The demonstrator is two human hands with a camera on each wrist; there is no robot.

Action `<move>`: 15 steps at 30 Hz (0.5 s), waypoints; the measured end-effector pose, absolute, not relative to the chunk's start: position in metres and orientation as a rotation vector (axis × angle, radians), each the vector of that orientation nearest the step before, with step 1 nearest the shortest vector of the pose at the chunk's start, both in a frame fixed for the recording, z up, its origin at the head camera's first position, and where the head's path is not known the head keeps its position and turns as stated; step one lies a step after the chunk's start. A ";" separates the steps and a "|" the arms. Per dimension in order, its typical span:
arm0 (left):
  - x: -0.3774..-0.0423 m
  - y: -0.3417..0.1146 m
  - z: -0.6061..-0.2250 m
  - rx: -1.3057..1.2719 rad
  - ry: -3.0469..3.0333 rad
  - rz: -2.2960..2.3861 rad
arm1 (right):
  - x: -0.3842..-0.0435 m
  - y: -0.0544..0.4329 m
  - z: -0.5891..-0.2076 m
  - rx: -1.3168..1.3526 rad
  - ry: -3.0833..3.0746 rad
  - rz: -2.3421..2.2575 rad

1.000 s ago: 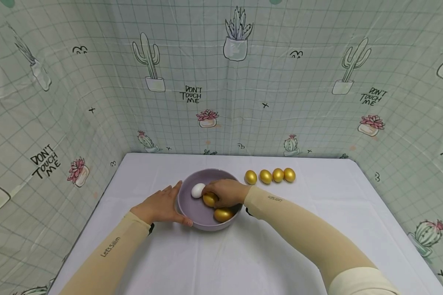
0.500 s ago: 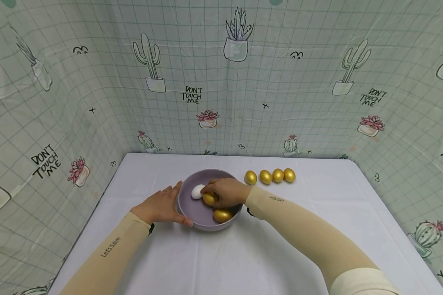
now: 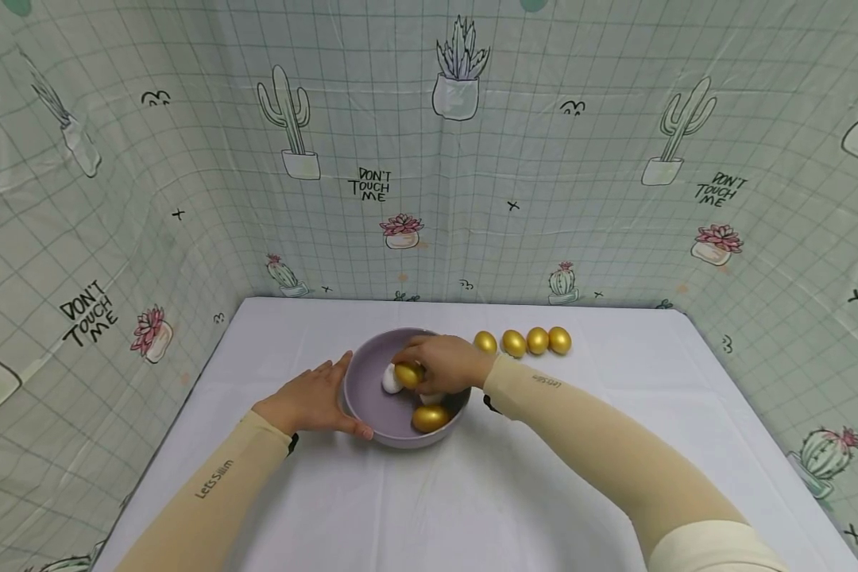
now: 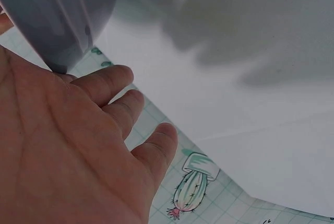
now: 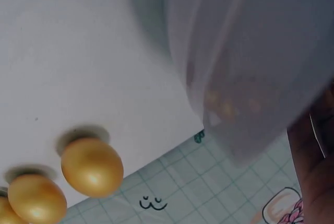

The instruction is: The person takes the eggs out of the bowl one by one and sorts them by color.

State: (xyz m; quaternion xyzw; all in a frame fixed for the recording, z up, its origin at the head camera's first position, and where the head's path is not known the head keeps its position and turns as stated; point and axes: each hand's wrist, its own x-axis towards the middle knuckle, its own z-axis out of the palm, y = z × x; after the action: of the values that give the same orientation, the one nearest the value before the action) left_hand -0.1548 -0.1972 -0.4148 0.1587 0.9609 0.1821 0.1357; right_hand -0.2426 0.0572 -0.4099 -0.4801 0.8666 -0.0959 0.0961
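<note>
A purple bowl (image 3: 372, 413) stands on the white table. My left hand (image 3: 313, 401) lies against its left side with fingers and thumb spread; in the left wrist view the fingers extend beside the bowl's wall (image 4: 62, 15). Over the inside of the bowl, my right hand (image 3: 443, 364) pinches a golden egg (image 3: 409, 374). A white egg (image 3: 391, 381) shows just left of that egg, and another white egg (image 3: 432, 399) is partly covered by the hand. At the bowl's front right lies a second golden egg (image 3: 430, 419). The right wrist view mostly catches the bowl's outer wall (image 5: 250, 67).
Several golden eggs (image 3: 538, 341) form a row on the table behind and right of the bowl; the leftmost sits close to the right wrist. A patterned cloth (image 3: 508, 159) hangs as a wall along the table's back and sides.
My right hand has risen slightly and moved a little right with the golden egg. The left white egg has shifted rightward, and a second white egg now shows beneath the hand. The left hand stays.
</note>
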 end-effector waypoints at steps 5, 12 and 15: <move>-0.154 -0.197 -0.416 0.461 2.780 0.536 | -0.247 0.063 -0.402 -1.423 2.582 -0.321; -0.156 -0.197 -0.416 0.458 2.786 0.534 | -0.253 0.078 -0.390 -1.417 2.630 -0.384; -0.156 -0.197 -0.417 0.458 2.789 0.528 | -0.255 0.086 -0.385 -1.421 2.638 -0.428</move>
State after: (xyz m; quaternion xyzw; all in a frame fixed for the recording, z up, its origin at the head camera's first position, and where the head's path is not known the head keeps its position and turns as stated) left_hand -0.1558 -0.1973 -0.4170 0.1578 0.9614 0.1821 0.1326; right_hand -0.2555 0.0864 -0.3846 -0.4689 0.8700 -0.1411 0.0574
